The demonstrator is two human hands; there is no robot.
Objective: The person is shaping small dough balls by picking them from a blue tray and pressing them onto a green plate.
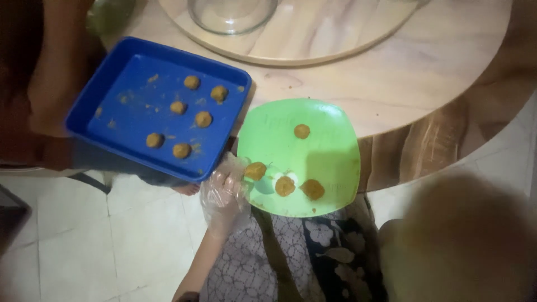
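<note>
Gloved left hand (225,197) beside green plate (324,151), blue tray (128,84)

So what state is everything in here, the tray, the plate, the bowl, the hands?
Blue tray: tilted, held up at the table edge, six small brown balls and crumbs on it.
Green plate: half over the table edge, four brown pieces on it.
Glass bowl: upright, looks empty.
Left hand: in a clear plastic glove, touching a piece at the plate's edge.
Right hand: blurred, cannot tell.
</note>
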